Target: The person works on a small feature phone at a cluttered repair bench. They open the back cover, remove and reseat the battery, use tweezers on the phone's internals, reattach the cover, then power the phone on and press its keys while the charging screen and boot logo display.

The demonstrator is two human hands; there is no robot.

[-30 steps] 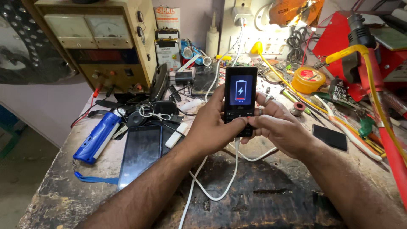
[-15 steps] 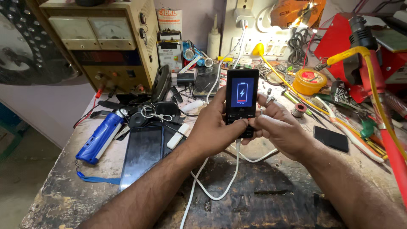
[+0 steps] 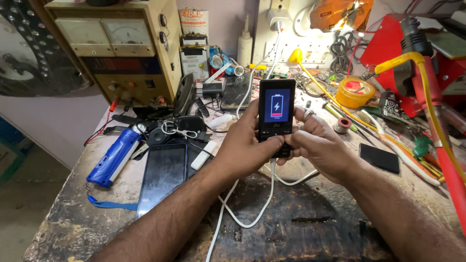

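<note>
Two hands, one small black keypad phone (image 3: pixel 276 114): you hold it upright above the cluttered workbench (image 3: pixel 310 233), its screen showing a charging battery symbol. Your left hand (image 3: pixel 245 145) wraps its lower left side, thumb on the keypad; your right hand (image 3: pixel 318 145) closes on the lower right. One white cable (image 3: pixel 264 204) hangs from its base. One dark smartphone (image 3: pixel 162 174) and one blue torch (image 3: pixel 114 157) lie left.

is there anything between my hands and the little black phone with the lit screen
Nothing visible. Both the left hand and right hand already grip the small black keypad phone directly, thumbs on its keys. Only a white cable hangs from its bottom edge.
</note>
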